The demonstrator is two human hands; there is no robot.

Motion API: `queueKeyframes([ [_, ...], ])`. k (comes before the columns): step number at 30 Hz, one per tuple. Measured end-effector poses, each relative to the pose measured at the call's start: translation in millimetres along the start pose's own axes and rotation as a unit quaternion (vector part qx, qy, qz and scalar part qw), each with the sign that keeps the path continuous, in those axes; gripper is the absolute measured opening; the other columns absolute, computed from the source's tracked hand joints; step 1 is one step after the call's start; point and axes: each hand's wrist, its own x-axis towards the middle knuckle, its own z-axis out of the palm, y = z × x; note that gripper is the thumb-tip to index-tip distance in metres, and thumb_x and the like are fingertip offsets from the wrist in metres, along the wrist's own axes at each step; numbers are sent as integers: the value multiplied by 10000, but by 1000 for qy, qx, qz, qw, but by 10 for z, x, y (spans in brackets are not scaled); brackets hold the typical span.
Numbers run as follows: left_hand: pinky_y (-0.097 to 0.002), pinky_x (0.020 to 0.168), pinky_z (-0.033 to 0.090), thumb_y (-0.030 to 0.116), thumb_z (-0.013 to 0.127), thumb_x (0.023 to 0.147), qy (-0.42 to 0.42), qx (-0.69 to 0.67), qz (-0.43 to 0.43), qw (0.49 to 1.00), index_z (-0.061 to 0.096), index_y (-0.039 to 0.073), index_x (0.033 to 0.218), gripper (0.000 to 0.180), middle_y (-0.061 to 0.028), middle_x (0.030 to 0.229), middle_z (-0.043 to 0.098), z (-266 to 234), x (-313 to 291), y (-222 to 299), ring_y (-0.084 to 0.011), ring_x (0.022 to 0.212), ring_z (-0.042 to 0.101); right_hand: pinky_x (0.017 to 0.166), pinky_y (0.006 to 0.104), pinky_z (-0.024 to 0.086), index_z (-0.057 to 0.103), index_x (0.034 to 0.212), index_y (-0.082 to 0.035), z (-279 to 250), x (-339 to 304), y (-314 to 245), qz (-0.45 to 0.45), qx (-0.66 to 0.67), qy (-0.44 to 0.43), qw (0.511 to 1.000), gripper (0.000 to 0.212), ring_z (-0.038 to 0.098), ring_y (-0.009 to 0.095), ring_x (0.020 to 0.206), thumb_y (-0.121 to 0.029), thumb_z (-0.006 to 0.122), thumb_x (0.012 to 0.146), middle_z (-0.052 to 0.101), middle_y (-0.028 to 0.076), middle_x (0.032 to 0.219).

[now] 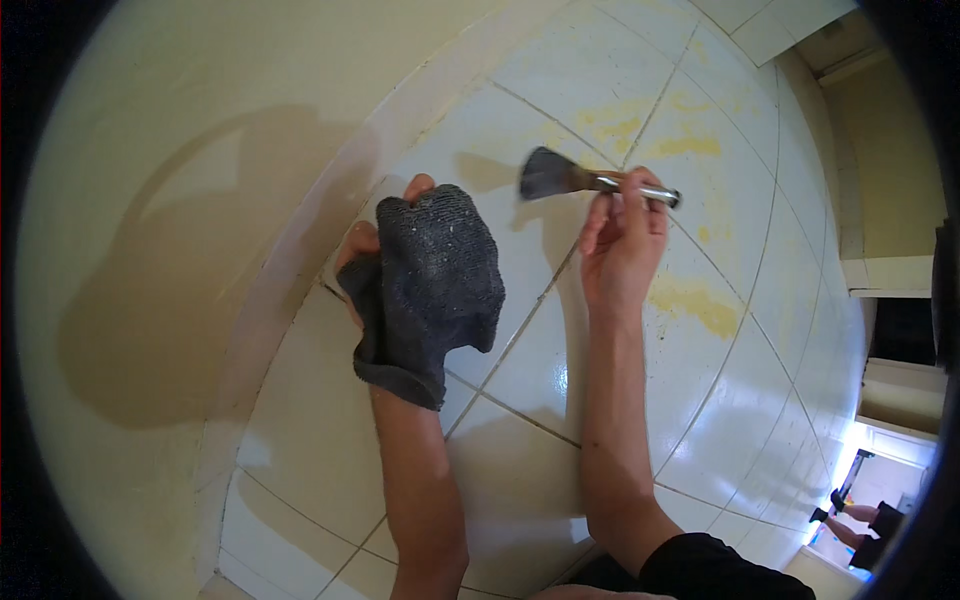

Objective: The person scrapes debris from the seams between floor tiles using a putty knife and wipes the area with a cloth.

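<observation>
A dark grey knitted cloth (440,265) is draped over my left hand (360,242), hiding most of it. Fingertips show past the cloth's upper and left edges, curled around it. My right hand (625,240) pinches the metallic handle of a brush (550,175) between thumb and fingers. Its dark, flared bristles point left and are a little blurred. The brush appears above the white tiled floor (520,340); I cannot tell whether it touches. Yellow patches (695,305) of powder or stain mark the tiles near my right hand.
A beige wall (150,200) with a pale skirting (330,190) runs along the left, carrying my shadow. On the far right stand beige cabinet-like fronts (895,170) and a dark opening (905,330). At lower right, a person's limbs (845,525) show near a bright area.
</observation>
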Motion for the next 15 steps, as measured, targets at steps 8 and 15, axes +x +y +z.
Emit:
queueKeyframes([
  [8, -400, 890, 562, 224, 584, 766, 142, 223, 114, 958, 605, -3, 1233, 520, -147, 1097, 672, -60, -102, 270, -282, 970, 679, 430, 268, 407, 472, 926, -86, 37, 26, -28, -59, -23, 132, 989, 446, 519, 141, 635, -489, 415, 1109, 583, 124, 862],
  [15, -376, 848, 563, 172, 550, 750, 208, 257, 167, 929, 592, 7, 1194, 476, -139, 1022, 648, 116, -71, 151, -276, 913, 664, 448, 277, 317, 420, 814, -122, -48, -1, -64, 12, -82, 148, 986, 470, 360, 135, 576, -501, 427, 1092, 431, 30, 698],
])
